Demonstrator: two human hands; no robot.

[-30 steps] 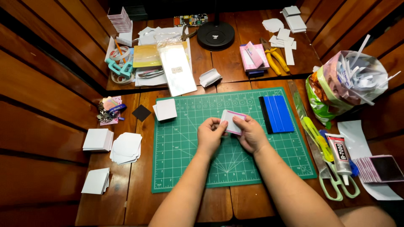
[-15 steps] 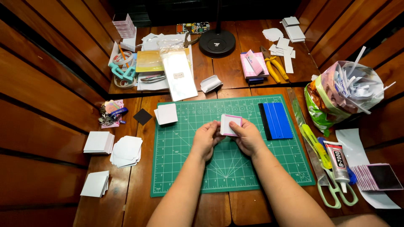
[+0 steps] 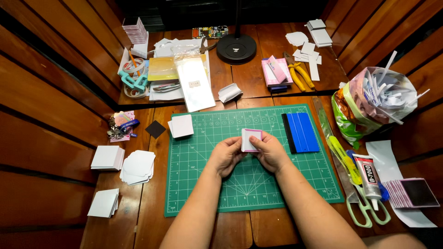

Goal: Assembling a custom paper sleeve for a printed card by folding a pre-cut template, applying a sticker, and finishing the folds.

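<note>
Both hands hold a small white card with a pink border (image 3: 250, 139) above the middle of a green cutting mat (image 3: 207, 184). My left hand (image 3: 226, 155) grips its left edge and lower corner. Fingers of my right hand (image 3: 271, 151) pinch its right side. A blue squeegee (image 3: 302, 132) lies on the mat just right of the hands. At the mat's upper left corner rests a small stack of white cards (image 3: 181, 126).
White card stacks (image 3: 107, 157) and rounded cards (image 3: 137, 166) lie left of the mat. A glue tube (image 3: 370, 177), green scissors (image 3: 364, 208) and pink cards (image 3: 410, 192) sit right. A bag of paper scraps (image 3: 376, 103), yellow pliers (image 3: 300, 75), lamp base (image 3: 236, 48) and tape rolls (image 3: 133, 78) stand behind.
The hands have turned the pink-bordered card slightly and shifted their grip; it stays over the mat's middle. Nothing else on the table has moved.
</note>
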